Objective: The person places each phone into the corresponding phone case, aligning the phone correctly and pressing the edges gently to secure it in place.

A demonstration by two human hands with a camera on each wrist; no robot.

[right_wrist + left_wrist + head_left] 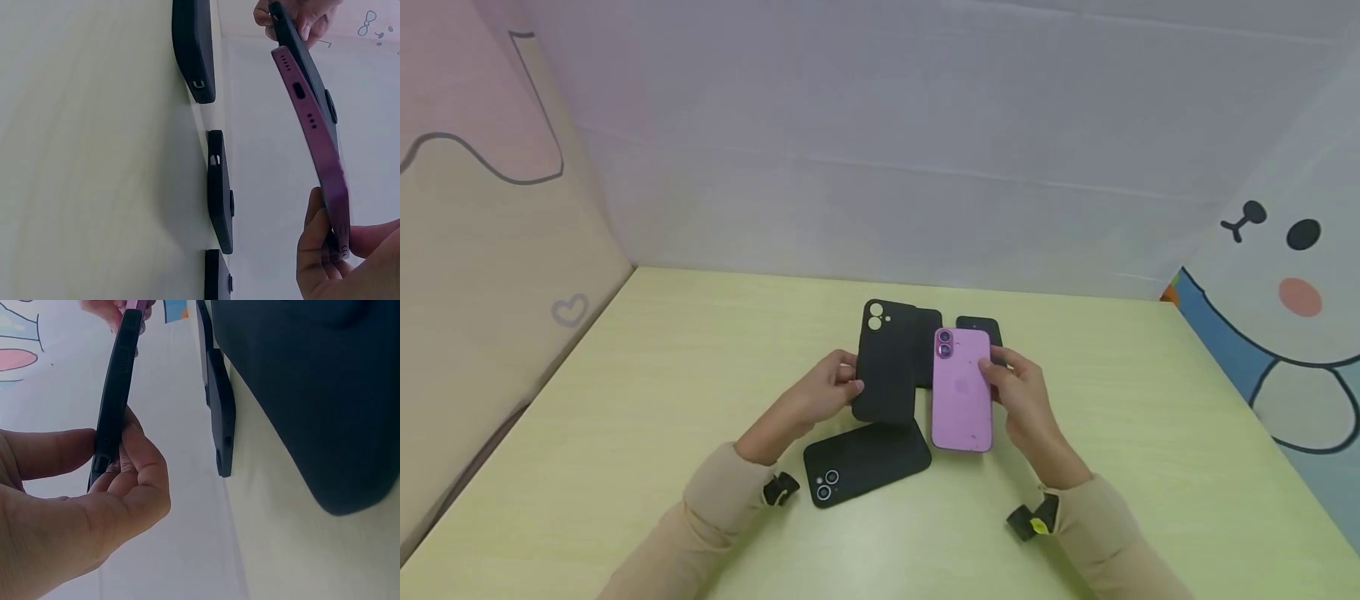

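Note:
My left hand [826, 388] pinches the left edge of a black phone case [886, 367], whose camera cutouts show at its top left. In the left wrist view the thumb and curled fingers grip the case [119, 381] edge-on, above the table. My right hand [1019, 392] holds a pink phone [961, 400] by its right side, back upward, with two lenses at its top left. In the right wrist view the phone's bottom edge [312, 119] shows its charging port. Case and phone are side by side, raised off the table.
A phone in a black case [868, 462] lies below the held case on the pale table [700, 375]. Behind lie another black phone or case [929, 333] and a third [981, 327], both partly hidden. A white wall [887, 167] stands at the back.

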